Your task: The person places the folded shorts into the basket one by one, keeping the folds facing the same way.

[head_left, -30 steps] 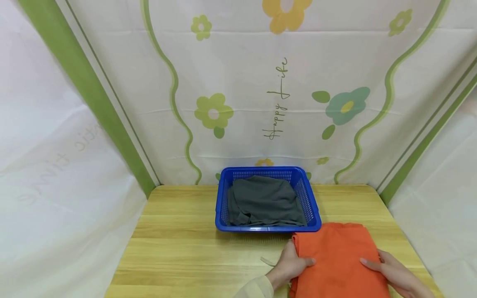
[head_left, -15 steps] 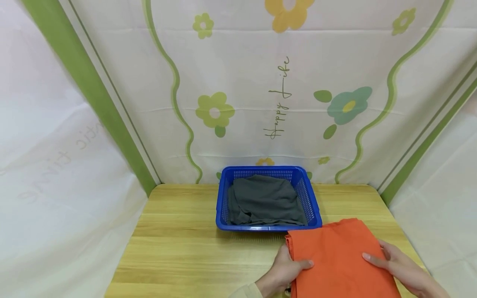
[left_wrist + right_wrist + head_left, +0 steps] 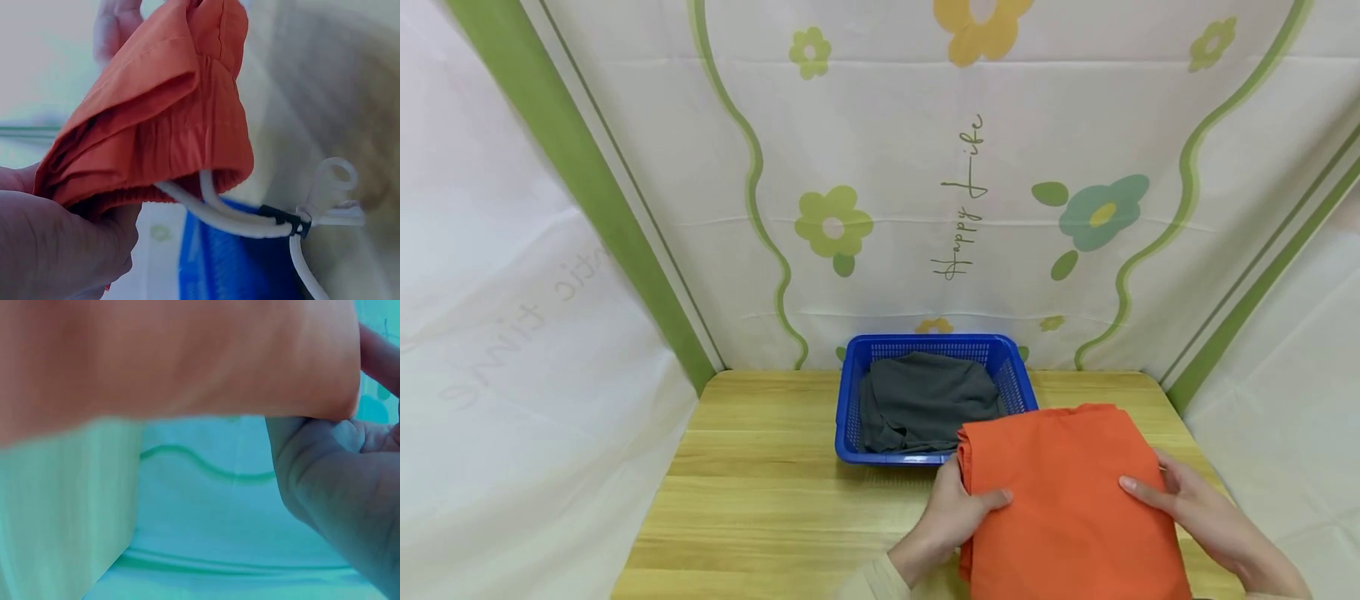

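Observation:
A folded orange garment [image 3: 1067, 508] is held up in front of me, tilted. My left hand [image 3: 951, 512] grips its left edge, thumb on top and fingers underneath. At the opposite edge my right hand [image 3: 1210, 521] pinches it the same way, its fingers mostly hidden below. The left wrist view shows a gathered hem on the garment [image 3: 162, 125], with a white cord [image 3: 231, 222] and a dark clip hanging out. The garment's far left corner overlaps the front right of a blue basket [image 3: 887, 459], where a dark grey folded cloth [image 3: 928, 396] lies.
The basket stands near the back of a wooden table [image 3: 760, 500]. White curtains with green stripes and printed flowers [image 3: 833, 223] close off the back and both sides. Bare wood shows to the left of the basket.
Both hands have raised the orange garment and moved it forward and slightly left, so it now covers the basket's front right corner. The basket and grey cloth have stayed put.

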Available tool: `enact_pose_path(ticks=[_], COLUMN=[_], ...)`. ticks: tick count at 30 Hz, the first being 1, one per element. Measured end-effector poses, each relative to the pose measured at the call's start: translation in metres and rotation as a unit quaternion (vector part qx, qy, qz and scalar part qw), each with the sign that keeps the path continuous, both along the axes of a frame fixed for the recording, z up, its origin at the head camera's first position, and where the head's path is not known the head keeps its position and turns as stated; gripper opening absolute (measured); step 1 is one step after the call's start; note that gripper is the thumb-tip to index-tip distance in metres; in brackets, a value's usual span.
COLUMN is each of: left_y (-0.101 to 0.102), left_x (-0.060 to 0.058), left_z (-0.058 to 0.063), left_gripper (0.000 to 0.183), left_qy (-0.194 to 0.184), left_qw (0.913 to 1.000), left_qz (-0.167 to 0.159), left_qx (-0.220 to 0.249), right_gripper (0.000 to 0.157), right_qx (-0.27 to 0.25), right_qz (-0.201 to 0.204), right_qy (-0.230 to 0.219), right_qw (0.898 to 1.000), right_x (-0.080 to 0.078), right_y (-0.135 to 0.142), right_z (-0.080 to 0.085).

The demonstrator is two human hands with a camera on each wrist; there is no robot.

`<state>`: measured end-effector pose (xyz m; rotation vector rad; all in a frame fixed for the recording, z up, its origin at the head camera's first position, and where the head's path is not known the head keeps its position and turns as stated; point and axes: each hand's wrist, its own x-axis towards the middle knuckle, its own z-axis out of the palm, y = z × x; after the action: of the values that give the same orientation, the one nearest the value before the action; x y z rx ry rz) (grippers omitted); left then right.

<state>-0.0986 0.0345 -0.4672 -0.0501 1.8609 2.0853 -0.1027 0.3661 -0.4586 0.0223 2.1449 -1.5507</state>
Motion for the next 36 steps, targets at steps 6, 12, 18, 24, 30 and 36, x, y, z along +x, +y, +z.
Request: enact_pose_path(ticks=[6,12,18,24,30,36], left_y=[-0.026,-0.053,-0.079,-0.100,-0.112,-0.119], left_x=[-0.021,-0.048,-0.078,-0.106,-0.124,-0.148], left_z=[0.020,0.038,0.061,0.069,0.069,0.054], left_gripper=[0.054,0.055,0.055,0.050,0.047,0.051], left_qy=[0.040,0.082,0.118,0.136,0.136,0.111], left_qw=[0.9991,0.9964,0.9907,0.9869,0.9863,0.9862], left_qz=[0.000,0.009,0.035,0.046,0.061,0.084], left_qx=[0.012,-0.017,-0.058,-0.072,-0.070,-0.089], right_gripper=[0.083,0.082,0.075,0.075,0.064,0.062], right_qx=[-0.009,-0.021,0.013,0.034,0.008,-0.013], right_qz=[-0.010,0.020,-0.011,-0.040,-0.062,-0.077], right_qy=[0.067,0.132,0.200,0.222,0.216,0.190], right_qw=[0.998,0.991,0.980,0.974,0.974,0.979], right_x=[-0.012,-0.032,-0.055,-0.078,-0.103,-0.126], right_y=[-0.027,-0.053,-0.085,-0.112,-0.130,-0.142], right_z=[0.018,0.034,0.051,0.063,0.060,0.048])
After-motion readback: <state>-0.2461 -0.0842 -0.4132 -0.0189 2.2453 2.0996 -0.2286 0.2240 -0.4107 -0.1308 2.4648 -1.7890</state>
